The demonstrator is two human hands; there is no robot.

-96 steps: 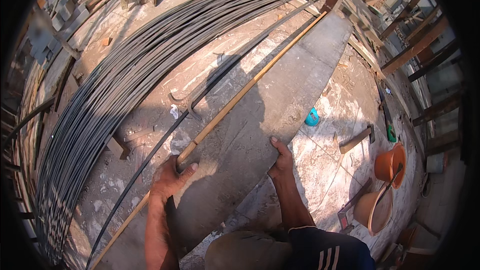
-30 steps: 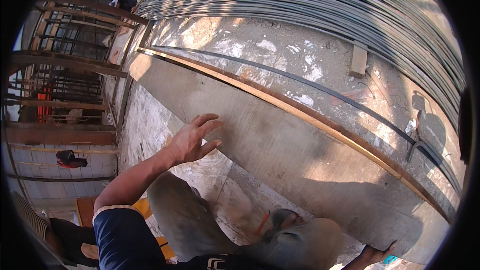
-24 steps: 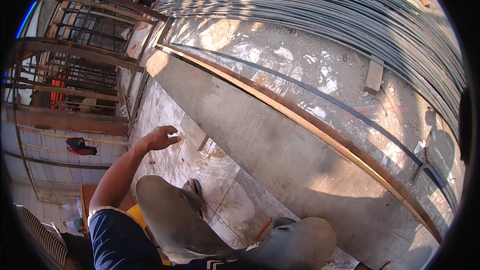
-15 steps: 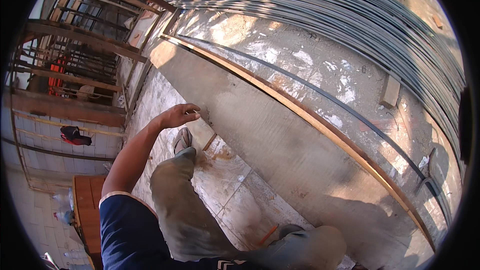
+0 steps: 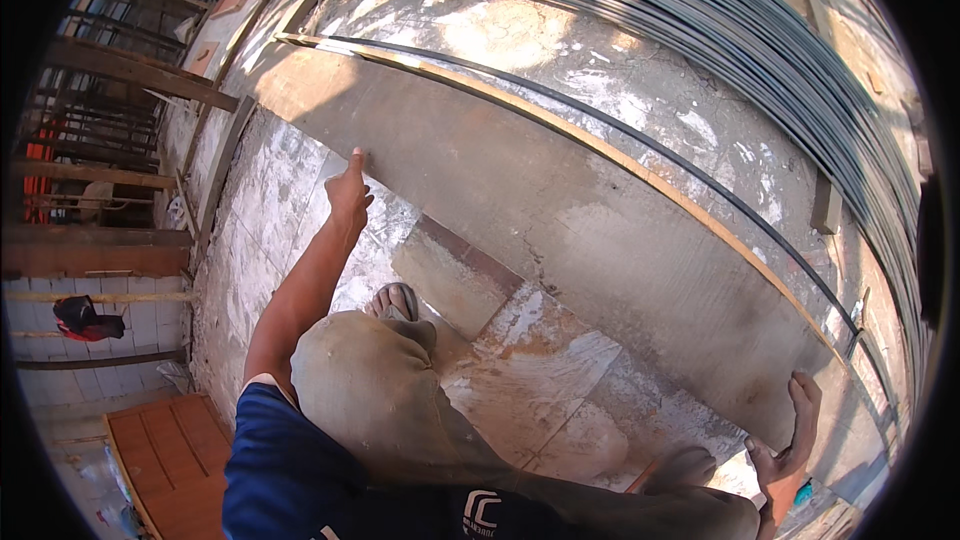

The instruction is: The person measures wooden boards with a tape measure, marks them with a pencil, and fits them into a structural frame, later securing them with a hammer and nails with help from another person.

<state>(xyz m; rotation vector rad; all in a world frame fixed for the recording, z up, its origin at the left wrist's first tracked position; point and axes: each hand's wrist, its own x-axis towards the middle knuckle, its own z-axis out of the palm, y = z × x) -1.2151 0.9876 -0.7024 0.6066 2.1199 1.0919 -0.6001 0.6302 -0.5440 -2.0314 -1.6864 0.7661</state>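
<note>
Since half a second ago, our left hand (image 5: 348, 192) is reaching farther toward the left end of the grey panel (image 5: 600, 250), and our right hand (image 5: 788, 445) is showing more fully at lower right. Panel is lying long and slanted across the floor (image 5: 560, 370), running from upper left to lower right in front of us. Left grip: index finger is extending to the near edge, the others are curling; we can't tell if it's holding anything. Right grip: thumb and fingers are spreading wide at the near edge, close to the right end; we can't tell if they're clamping it. Teal object (image 5: 803, 493) is sitting just beside that hand, partly hidden.

Wooden strip (image 5: 640, 175) is running along the panel's far edge. Beyond it, a dark bar (image 5: 700, 170) is curving roughly alongside, then a big bundle of rods (image 5: 640, 0) is arcing across the top, a wood block (image 5: 826, 205) sitting by its inner side. On our side, a sandalled foot (image 5: 397, 300) is standing near the panel. Orange-brown cabinet (image 5: 165, 460) is standing at lower left.
</note>
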